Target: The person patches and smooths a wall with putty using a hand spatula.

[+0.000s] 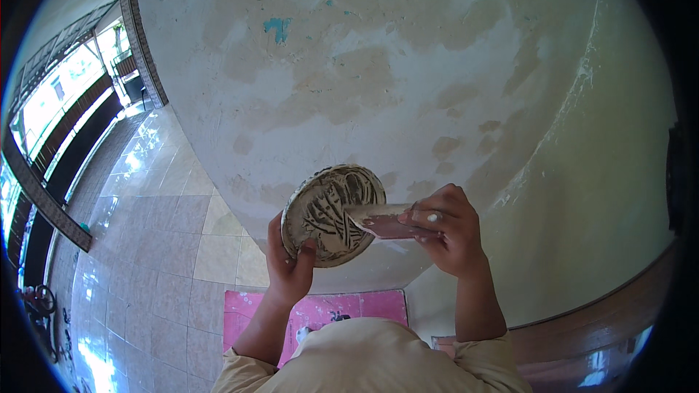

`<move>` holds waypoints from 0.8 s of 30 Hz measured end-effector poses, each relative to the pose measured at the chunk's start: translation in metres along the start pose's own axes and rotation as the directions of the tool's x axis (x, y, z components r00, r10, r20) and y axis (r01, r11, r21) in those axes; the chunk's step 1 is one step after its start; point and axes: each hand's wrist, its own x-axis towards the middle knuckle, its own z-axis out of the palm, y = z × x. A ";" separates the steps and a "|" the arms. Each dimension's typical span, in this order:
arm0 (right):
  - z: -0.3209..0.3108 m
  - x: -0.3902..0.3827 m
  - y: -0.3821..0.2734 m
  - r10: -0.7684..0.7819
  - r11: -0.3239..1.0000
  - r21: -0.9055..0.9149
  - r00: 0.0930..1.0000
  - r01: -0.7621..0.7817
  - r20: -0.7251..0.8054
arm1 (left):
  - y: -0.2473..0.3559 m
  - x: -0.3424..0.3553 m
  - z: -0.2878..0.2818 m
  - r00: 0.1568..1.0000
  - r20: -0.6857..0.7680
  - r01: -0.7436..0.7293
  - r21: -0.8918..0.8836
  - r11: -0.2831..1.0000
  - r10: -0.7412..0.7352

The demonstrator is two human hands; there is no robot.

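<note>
My left hand (293, 266) grips a round, shallow plate (295, 222) by its near left edge, the thumb lying over the rim. Greyish putty with dark streaks coats its inside. In my right hand (445, 229) is a flat scraper (386, 225), its blade smeared with putty and pointing left. The blade's left end overlaps the plate's right part; whether it touches the putty I cannot tell. Ahead of both hands rises a wall (328, 116) with patchy white and beige filler and small turquoise spots.
A pink mat (244, 313) with white specks lies on the floor below me. Shiny tiles (167, 247) stretch to the left, toward a railing and a bright opening. At the right, a pale wall (582, 233) meets the patched one at a rough corner, above brown flooring (582, 335).
</note>
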 end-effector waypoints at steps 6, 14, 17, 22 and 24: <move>0.011 -0.001 -0.009 -0.219 0.959 -0.218 0.962 0.182 -0.163 | -0.011 -0.003 -0.011 0.990 -0.076 0.109 -0.148 0.983 -0.121; 0.052 0.006 0.013 0.047 0.997 0.070 0.921 -0.021 -0.387 | -0.026 0.000 -0.039 0.976 -0.090 0.190 -0.111 0.976 -0.200; 0.051 0.017 0.030 0.286 0.957 0.154 0.876 -0.244 -0.388 | -0.032 -0.001 -0.045 0.964 -0.086 0.243 -0.095 0.965 -0.251; 0.038 0.076 0.056 0.357 0.886 0.433 0.839 -0.166 -0.410 | -0.035 0.003 -0.047 0.954 -0.067 0.278 -0.162 0.947 -0.292; 0.026 0.098 0.064 0.331 0.892 0.429 0.848 -0.138 -0.414 | -0.037 0.003 -0.047 0.957 -0.068 0.269 -0.151 0.951 -0.282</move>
